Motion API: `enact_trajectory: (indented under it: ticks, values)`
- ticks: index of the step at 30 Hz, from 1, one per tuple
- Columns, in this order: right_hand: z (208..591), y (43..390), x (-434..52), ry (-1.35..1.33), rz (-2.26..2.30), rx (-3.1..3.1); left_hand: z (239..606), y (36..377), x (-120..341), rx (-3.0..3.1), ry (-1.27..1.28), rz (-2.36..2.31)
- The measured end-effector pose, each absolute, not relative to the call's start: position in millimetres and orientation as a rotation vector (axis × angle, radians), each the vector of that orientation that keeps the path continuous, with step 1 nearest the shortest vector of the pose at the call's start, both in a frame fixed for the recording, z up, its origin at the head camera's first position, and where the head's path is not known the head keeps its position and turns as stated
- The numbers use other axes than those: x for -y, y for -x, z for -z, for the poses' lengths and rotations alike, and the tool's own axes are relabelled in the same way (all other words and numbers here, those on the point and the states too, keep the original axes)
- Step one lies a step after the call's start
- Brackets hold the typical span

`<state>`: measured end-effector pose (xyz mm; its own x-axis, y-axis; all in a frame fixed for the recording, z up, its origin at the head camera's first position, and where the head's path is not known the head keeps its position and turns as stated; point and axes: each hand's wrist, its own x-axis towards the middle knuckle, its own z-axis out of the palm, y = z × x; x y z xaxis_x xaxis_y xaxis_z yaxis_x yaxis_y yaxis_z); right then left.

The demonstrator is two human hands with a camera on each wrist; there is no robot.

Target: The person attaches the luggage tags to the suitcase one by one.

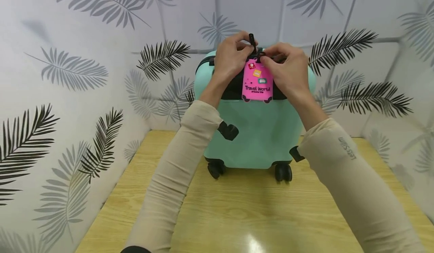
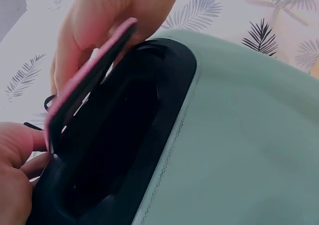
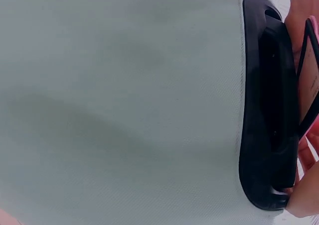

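Note:
A mint-green suitcase (image 1: pixel 252 132) stands upright, a black recessed handle (image 2: pixel 169 60) set in its front panel. Over the recess hangs a pink luggage tag (image 1: pixel 257 91) printed "Travel World". With thumb and fingertips my left hand (image 1: pixel 232 57) pinches a thin black strap (image 1: pixel 252 40), its end sticking up above the suitcase's top. Close beside it, my right hand (image 1: pixel 289 66) pinches the black loop at the tag's top. In the left wrist view the tag (image 2: pixel 89 75) is seen edge-on, tilted away from the panel. The right wrist view shows part of the tag's back (image 3: pixel 309 80).
The suitcase stands on black wheels (image 1: pixel 283 172) on a wood-grain table (image 1: pixel 251 207). A white wall covering (image 1: pixel 112 57) with grey and black feather prints rises behind and at both sides. Black clips (image 1: pixel 228 130) stick out from the beige sleeves (image 1: pixel 169 177).

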<state>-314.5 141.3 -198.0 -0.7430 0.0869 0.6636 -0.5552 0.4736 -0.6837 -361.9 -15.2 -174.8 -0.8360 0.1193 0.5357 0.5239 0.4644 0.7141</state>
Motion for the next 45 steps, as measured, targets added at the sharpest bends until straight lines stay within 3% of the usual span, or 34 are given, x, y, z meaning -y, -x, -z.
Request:
enact_trajectory:
  ticks: [12, 45]
  values:
    - [189, 325, -131, -0.342, -1.151, 2.144, 177, 364, 22, 2.099, 0.569, 1.453]
    - [190, 327, -134, -0.432, -1.536, 1.992, 179, 361, 11, 2.119, 0.474, 1.238]
